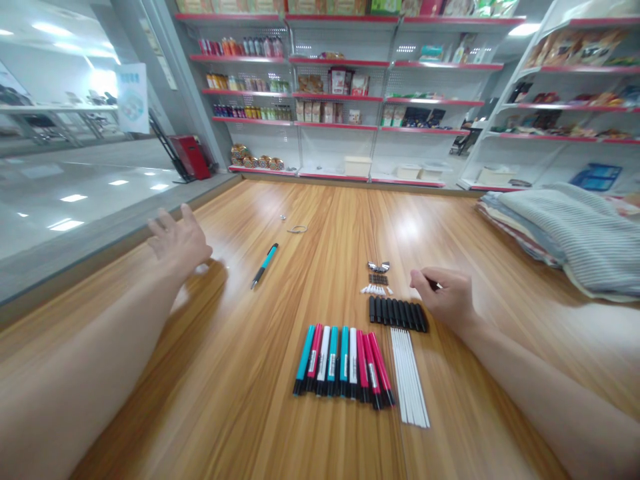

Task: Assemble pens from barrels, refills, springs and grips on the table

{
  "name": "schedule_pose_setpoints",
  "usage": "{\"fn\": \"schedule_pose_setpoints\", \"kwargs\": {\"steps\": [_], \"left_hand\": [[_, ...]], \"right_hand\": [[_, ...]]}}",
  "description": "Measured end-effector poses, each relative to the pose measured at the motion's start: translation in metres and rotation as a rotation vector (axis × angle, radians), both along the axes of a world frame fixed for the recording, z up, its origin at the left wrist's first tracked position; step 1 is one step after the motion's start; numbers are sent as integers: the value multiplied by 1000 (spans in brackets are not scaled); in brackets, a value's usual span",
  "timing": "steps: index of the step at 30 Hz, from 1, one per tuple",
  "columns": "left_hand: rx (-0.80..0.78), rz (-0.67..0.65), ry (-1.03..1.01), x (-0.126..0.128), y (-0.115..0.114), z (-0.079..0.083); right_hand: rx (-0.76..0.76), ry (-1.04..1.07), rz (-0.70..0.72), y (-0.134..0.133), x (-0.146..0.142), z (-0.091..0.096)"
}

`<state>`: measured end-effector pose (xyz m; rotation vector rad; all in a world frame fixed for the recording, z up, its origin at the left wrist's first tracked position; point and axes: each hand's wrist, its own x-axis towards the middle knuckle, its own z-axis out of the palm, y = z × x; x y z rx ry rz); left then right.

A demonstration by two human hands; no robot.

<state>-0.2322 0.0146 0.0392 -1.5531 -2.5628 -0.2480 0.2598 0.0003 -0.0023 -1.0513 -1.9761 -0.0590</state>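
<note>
My left hand (pixel 177 241) is open over the left part of the wooden table, fingers spread. Beneath its heel shows a pale spot I cannot make out. To its right lies a turquoise and black click pen (pixel 265 265). My right hand (pixel 447 295) is closed in a loose fist; what it holds, if anything, is hidden. Close to it is a row of black pen grips (pixel 397 313). Beyond them are small white pieces (pixel 376 290), dark springs (pixel 379 279) and metal clips (pixel 379 267). Nearer lie white refills (pixel 409 377) and turquoise, pink and white pen barrels (pixel 344 360).
A wire ring (pixel 297 229) and a small metal bit (pixel 283 217) lie farther back on the wooden table (pixel 240 400). Folded cloths (pixel 575 233) are stacked at the right. Behind the table stand stocked shelves (pixel 335 61), with a red hand truck (pixel 193 157) at the left.
</note>
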Motion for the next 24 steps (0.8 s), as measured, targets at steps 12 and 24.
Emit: {"fn": "schedule_pose_setpoints", "kwargs": {"steps": [12, 24], "left_hand": [[-441, -386, -484, 71, 10, -5], [-408, -495, -230, 82, 12, -9]], "right_hand": [[-21, 27, -4, 0, -1, -2], [-30, 6, -1, -1, -2, 1]]}}
